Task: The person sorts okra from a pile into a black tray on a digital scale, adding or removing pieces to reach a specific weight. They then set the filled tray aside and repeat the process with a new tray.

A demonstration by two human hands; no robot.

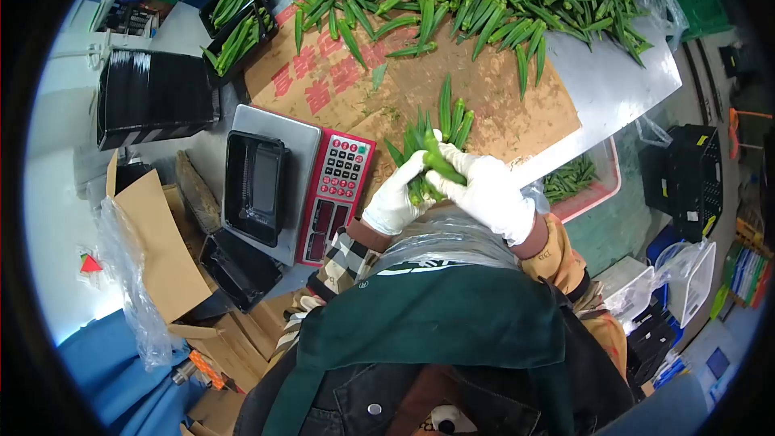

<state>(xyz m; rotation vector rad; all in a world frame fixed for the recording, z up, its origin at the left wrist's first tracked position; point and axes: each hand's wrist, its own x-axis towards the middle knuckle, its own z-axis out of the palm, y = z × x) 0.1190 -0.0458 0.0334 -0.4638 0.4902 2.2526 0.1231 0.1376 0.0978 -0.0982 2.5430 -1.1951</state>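
Note:
Both hands wear white gloves and meet low over the cardboard, close to my apron. My left hand (395, 198) is wrapped round a small bunch of okra (416, 141), its tips pointing away from me. Beside it my right hand (488, 194) grips a single okra pod (442, 163) that lies slanted across the bunch. More pods stick out beyond the fingers. A large heap of loose okra (484, 0) covers the far side of the cardboard sheet (323, 105).
To the left stands a red scale (337, 173) bearing a black plastic tray (257, 186). Okra-filled black trays (234, 40) sit at the back left, beside a stack of black trays (153, 97). A bin of okra (597, 182) stands below the table's right edge.

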